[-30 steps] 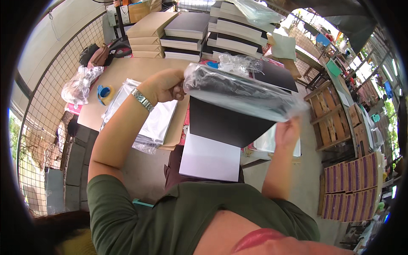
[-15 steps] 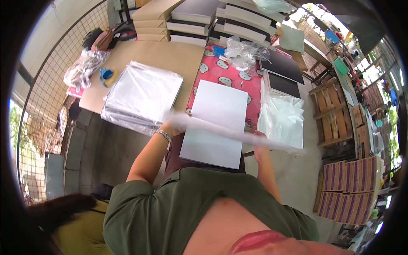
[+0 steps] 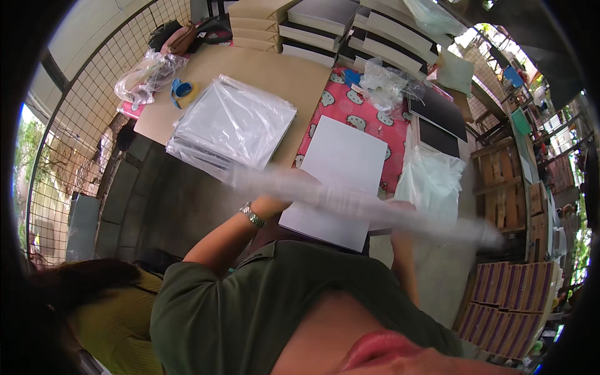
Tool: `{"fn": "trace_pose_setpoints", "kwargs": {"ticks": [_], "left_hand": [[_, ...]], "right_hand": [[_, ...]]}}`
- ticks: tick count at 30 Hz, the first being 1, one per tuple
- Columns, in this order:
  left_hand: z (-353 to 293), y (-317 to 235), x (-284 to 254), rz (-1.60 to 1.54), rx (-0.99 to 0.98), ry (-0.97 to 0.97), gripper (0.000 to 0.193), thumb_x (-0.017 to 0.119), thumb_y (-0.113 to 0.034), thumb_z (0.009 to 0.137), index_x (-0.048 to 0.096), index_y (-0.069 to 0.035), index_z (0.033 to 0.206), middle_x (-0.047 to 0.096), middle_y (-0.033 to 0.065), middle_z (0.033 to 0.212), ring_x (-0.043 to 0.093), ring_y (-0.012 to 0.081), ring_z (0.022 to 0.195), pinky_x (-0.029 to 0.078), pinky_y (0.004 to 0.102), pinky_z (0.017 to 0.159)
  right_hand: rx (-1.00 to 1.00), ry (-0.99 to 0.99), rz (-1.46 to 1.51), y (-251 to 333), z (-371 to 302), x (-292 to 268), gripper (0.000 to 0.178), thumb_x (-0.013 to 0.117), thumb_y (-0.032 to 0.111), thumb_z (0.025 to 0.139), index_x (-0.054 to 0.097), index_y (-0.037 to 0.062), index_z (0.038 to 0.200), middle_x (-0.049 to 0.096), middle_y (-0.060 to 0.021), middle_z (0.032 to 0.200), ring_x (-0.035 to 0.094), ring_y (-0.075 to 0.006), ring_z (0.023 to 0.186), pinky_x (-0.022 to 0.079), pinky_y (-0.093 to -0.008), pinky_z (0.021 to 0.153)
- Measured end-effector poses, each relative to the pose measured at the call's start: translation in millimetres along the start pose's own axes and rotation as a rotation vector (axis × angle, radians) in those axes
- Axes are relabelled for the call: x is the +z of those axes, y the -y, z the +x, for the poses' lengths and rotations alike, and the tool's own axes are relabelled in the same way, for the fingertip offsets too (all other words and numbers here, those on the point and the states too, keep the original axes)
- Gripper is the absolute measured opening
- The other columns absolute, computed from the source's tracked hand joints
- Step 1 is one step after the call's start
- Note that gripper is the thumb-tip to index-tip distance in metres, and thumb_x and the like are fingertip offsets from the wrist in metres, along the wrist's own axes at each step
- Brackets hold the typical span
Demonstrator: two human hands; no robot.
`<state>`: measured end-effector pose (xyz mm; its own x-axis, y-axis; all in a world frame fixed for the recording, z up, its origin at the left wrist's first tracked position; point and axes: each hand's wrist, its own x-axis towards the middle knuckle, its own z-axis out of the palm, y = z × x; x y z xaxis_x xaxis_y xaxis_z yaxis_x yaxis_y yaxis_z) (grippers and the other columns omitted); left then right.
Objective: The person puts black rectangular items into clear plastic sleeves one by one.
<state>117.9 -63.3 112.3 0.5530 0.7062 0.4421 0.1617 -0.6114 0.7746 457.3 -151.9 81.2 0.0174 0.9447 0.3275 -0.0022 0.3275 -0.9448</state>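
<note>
Above the white board (image 3: 340, 181) on the bench (image 3: 262, 69), a blurred plastic sleeve (image 3: 356, 203) stretches from ten to four o'clock, hiding both hands' fingers; their grip cannot be told.

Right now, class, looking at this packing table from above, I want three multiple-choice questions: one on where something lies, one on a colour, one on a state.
1. Where does the stack of clear plastic bags lie?
A. on the brown tabletop, left of the white board
B. on the wooden pallets
C. on top of the stacked boxes

2. What colour is the patterned cloth under the white board?
A. green
B. pink-red
C. black

3. How is the long clear-wrapped piece held?
A. lying flat on the table, untouched
B. by the left hand only
C. between both hands, above the table

Answers:
1 A: the stack rests on the tabletop, left of the board.
2 B: pink-red cloth shows around the board's edges.
3 C: the left hand and the right hand each grip it; it is motion-blurred.
</note>
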Motion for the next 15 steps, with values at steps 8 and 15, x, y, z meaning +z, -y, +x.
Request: {"fn": "trace_pose_setpoints", "kwargs": {"ticks": [8,15], "left_hand": [[4.5,51.7,44.5,-0.357,-0.671,-0.120,0.023,0.071,-0.015,0.077,0.064,0.001,0.092,0.064,0.0021,0.082,0.054,0.0076,0.075,0.044,0.0248,0.072],[-3.8,56.2,38.8,-0.754,-0.660,-0.447,0.020,0.063,-0.013,0.083,0.061,-0.001,0.099,0.064,0.0047,0.090,0.056,0.0116,0.083,0.046,0.0280,0.075]], "right_hand": [[0.078,-0.217,-0.598,-47.0,11.0,16.0,0.024,0.060,0.014,0.085,0.053,-0.0028,0.100,0.059,-0.0077,0.082,0.055,-0.0135,0.070,0.045,-0.0263,0.065],[0.381,-0.175,-0.428,-0.2,56.6,42.9,0.026,0.054,0.013,0.088,0.044,-0.0016,0.107,0.060,-0.0132,0.085,0.059,-0.0150,0.055,0.046,-0.0264,0.045]]}}
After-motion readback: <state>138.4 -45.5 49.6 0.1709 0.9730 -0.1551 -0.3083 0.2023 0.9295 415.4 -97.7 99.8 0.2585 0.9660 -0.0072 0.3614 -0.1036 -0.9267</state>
